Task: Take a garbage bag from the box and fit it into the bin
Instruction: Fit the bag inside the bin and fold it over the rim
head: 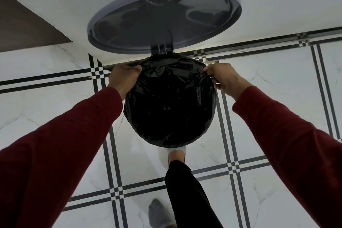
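A black garbage bag [169, 103] lines the round bin below me, its plastic folded over the rim all around, so the bin's own wall is hidden. The grey lid [164, 18] stands open against the white wall behind. My left hand [123, 77] pinches the bag's edge at the back left of the rim. My right hand [224, 77] pinches the edge at the back right. Both arms wear dark red sleeves. The box of bags is not in view.
My foot in a white sock [176, 153] rests at the bin's front base, my leg in black trousers. My other foot in a grey sock [159, 213] stands on the white marble tile floor [277, 116] with black stripes. A white wall [55, 5] rises behind.
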{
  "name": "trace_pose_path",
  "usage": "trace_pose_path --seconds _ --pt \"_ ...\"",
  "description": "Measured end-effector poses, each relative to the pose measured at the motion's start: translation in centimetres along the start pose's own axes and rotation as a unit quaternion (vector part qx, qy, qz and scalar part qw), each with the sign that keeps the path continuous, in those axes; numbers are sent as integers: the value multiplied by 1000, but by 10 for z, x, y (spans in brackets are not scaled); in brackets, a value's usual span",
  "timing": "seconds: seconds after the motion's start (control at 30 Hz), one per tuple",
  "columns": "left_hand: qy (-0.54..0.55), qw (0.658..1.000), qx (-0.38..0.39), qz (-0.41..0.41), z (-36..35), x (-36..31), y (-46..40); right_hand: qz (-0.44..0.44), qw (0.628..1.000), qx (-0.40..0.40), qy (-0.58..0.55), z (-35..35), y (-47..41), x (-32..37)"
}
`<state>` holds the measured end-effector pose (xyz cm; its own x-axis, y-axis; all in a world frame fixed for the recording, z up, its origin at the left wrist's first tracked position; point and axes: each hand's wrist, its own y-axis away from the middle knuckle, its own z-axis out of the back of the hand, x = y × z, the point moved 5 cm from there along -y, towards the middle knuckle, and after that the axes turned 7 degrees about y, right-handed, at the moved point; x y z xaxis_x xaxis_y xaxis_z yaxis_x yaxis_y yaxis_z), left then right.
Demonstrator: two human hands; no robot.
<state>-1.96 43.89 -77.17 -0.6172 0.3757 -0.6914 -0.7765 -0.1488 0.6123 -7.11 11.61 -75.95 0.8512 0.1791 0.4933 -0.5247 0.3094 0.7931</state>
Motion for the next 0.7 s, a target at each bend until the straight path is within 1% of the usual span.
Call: trace_pose_path --seconds 0.1,0.23,0.3,0.47,0.53,0.63,0.7 --pt "-7 1000 -2 5 1 1 -1 -11 1000 7 -4 -4 1 3" --pt "-20 1000 -2 5 1 1 0 19 999 40 22 -10 -3 2" --pt "-22 1000 -4 6 1 -1 0 36 998 27 34 -9 -8 3" --pt "-20 1000 -13 4 2 -2 2 58 992 -58 98 -8 -10 8" --pt "-21 1000 -16 2 0 -1 2 72 990 -59 104 -11 -10 10" --pt "-31 999 -29 1 0 -1 2 95 992 -34 72 -18 -12 14" --pt "-35 999 -35 3 0 -1 1 98 991 -33 82 -20 -14 15"
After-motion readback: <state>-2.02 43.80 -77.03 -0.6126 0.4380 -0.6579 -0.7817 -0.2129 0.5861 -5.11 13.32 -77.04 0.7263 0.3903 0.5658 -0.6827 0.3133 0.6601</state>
